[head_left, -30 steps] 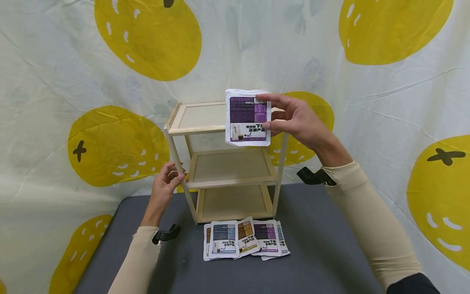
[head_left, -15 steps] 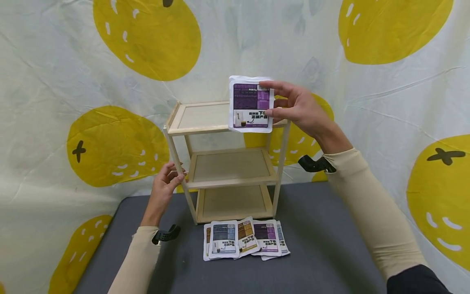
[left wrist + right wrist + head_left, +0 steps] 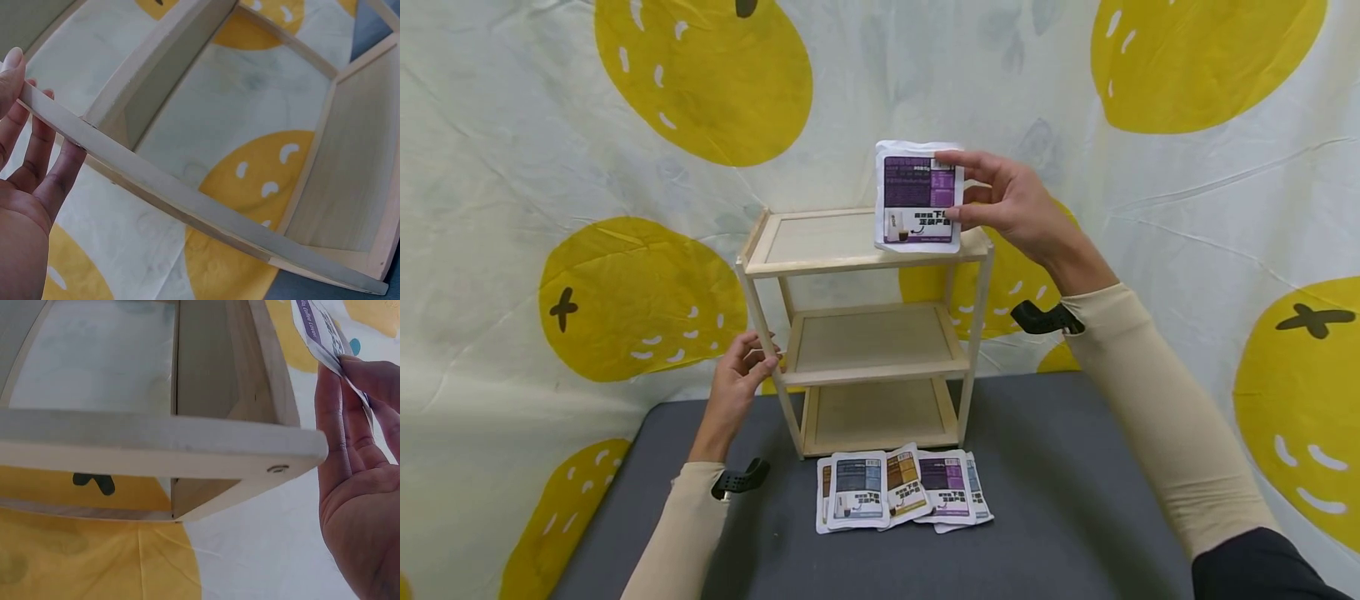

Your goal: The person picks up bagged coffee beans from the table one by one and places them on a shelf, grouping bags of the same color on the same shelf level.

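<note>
packet [image 3: 917, 200]: upright, at fingertips of right hand [image 3: 1018, 207]
right hand: pinching packet edge
left hand [image 3: 737, 385]: gripping rack post [image 3: 187, 192]

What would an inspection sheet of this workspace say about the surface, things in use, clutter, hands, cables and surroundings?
Surface: dark grey, flat tabletop.
Things in use: three-tier pale wooden rack, upright; flat white pouch with purple printing, held up; overlapping flat white pouches with blue, brown and purple printing, lying in front of the rack.
Clutter: nothing seen.
Hands: left hand holds the rack's left front post; right hand pinches the raised pouch by its edge.
Cables: nothing seen.
Surroundings: creased white backdrop printed with large yellow rounded shapes.
</note>
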### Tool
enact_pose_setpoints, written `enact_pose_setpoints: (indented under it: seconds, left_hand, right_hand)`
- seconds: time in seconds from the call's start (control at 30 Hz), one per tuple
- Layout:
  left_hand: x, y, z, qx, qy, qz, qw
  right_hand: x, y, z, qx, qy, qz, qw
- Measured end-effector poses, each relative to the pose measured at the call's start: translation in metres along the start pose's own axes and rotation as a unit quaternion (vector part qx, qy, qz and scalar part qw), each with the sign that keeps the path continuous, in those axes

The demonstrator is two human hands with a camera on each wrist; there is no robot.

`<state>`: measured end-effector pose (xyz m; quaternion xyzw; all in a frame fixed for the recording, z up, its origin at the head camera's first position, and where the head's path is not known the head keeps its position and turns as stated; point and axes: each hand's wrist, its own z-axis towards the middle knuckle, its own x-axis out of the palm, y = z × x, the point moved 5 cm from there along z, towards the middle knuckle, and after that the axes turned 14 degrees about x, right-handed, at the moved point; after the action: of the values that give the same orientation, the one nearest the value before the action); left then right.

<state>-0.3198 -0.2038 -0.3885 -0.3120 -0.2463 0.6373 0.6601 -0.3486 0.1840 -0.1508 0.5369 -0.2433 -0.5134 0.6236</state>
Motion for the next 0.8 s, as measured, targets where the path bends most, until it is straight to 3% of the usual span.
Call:
enact_pose_setpoints:
  seconds: [0.8]
  left_hand:
    - [0.002, -0.001, 0.001, 0.002, -0.002, -0.004, 1.0]
  right_hand:
    - [-0.014, -0.016, 0.016, 0.028, -0.014, -0.024, 0.999]
